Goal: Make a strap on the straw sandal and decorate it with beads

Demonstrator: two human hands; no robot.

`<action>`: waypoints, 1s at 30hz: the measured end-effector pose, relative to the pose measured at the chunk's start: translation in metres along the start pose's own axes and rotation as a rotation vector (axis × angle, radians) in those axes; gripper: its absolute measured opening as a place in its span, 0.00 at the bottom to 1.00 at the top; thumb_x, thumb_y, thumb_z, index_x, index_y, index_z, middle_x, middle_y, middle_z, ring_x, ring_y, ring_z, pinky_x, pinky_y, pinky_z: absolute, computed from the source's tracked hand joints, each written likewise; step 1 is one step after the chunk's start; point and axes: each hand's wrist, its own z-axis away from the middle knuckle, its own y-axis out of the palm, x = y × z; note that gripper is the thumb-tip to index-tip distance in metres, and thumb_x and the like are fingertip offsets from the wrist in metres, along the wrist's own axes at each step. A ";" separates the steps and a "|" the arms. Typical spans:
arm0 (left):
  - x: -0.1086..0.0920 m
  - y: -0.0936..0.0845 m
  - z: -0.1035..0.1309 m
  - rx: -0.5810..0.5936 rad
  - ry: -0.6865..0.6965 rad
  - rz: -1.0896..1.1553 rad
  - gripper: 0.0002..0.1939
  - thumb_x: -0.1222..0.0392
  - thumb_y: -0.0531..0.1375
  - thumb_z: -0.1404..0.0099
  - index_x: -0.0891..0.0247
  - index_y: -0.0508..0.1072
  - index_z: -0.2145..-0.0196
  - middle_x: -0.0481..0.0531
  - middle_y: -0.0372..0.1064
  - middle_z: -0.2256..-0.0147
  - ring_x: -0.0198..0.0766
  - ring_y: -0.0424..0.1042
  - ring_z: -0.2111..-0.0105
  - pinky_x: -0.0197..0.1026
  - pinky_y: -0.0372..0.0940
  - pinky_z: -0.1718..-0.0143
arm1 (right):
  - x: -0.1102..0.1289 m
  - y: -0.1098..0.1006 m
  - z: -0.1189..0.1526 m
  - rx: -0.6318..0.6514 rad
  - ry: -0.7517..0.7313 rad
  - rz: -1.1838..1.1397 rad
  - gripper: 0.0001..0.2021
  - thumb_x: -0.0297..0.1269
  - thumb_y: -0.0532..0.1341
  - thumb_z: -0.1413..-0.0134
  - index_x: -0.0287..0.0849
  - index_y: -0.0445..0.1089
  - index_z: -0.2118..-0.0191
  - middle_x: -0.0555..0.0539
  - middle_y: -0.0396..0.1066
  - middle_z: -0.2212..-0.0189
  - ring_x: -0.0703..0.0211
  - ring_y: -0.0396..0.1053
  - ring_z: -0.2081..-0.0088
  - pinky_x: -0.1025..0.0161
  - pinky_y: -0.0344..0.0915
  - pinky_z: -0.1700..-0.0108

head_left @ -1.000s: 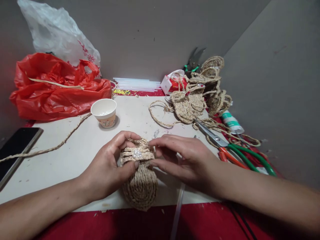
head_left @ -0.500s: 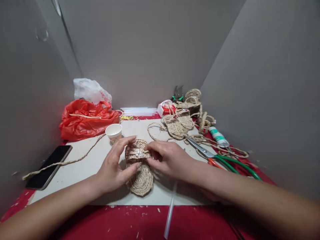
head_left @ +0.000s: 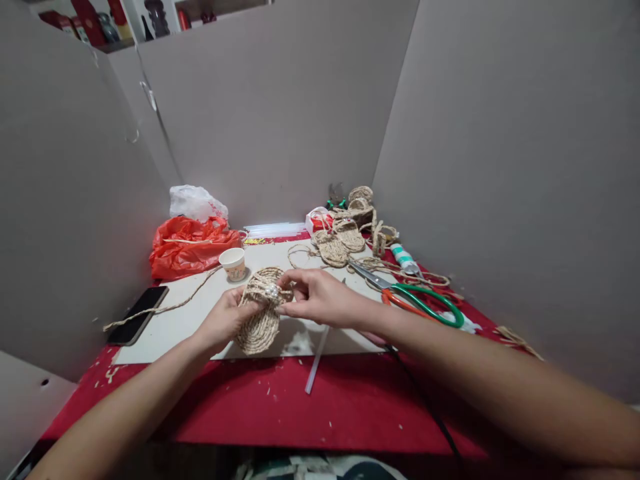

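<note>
A small woven straw slipper (head_left: 259, 328) with white beads on its strap is held at a tilt over the white board (head_left: 185, 327). My left hand (head_left: 226, 319) grips its left side, thumb on top near the strap. At the strap's right end, my right hand (head_left: 316, 298) pinches the edge with thumb and forefinger. Just behind the slipper stands a paper cup (head_left: 233, 265). A clear glue stick (head_left: 317, 363) lies below my right hand, partly hidden by it.
Left are a red plastic bag (head_left: 193, 250) and a phone (head_left: 137, 319) with a straw cord across it. On the right lie green-handled scissors (head_left: 425, 301), more woven slippers (head_left: 331, 249) and a green-and-white roll (head_left: 404, 259). A black cable (head_left: 425, 400) crosses the red cloth (head_left: 240, 407).
The slipper has been lifted and tilted, its lower end swung left. My left fingers have closed on its side. The camera view has shifted, showing shelves at the top left.
</note>
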 end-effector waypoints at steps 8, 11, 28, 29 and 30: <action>0.022 0.001 0.006 0.042 -0.022 0.089 0.17 0.57 0.70 0.49 0.67 0.76 0.61 0.52 0.77 0.70 0.35 0.72 0.73 0.35 0.65 0.68 | 0.003 0.000 0.007 0.262 0.276 -0.480 0.12 0.37 0.67 0.52 0.39 0.72 0.61 0.60 0.64 0.84 0.75 0.55 0.90 0.74 0.51 0.88; 0.029 0.002 0.006 0.041 -0.018 0.110 0.17 0.57 0.71 0.50 0.67 0.77 0.64 0.52 0.77 0.72 0.34 0.72 0.74 0.35 0.65 0.69 | 0.000 0.009 0.003 0.280 0.324 -0.561 0.09 0.36 0.67 0.54 0.38 0.72 0.66 0.59 0.65 0.83 0.76 0.54 0.91 0.74 0.50 0.89; 0.028 -0.016 0.002 -0.014 0.032 0.155 0.16 0.60 0.70 0.53 0.67 0.77 0.65 0.51 0.77 0.71 0.36 0.72 0.73 0.37 0.65 0.67 | 0.018 0.011 -0.005 0.307 0.363 -0.433 0.24 0.34 0.67 0.52 0.40 0.66 0.48 0.60 0.62 0.90 0.71 0.58 0.89 0.76 0.51 0.87; 0.028 -0.017 0.002 -0.025 0.039 0.160 0.16 0.60 0.70 0.53 0.67 0.77 0.65 0.51 0.77 0.70 0.37 0.73 0.73 0.37 0.65 0.67 | 0.022 0.010 -0.003 0.270 0.358 -0.393 0.26 0.35 0.66 0.50 0.39 0.64 0.45 0.59 0.61 0.92 0.70 0.58 0.89 0.76 0.50 0.87; 0.027 -0.018 0.002 -0.038 0.045 0.164 0.16 0.60 0.70 0.52 0.67 0.77 0.65 0.52 0.77 0.70 0.36 0.73 0.73 0.37 0.65 0.66 | 0.025 0.009 -0.002 0.223 0.355 -0.368 0.27 0.35 0.65 0.49 0.38 0.62 0.43 0.59 0.61 0.92 0.69 0.58 0.89 0.75 0.50 0.87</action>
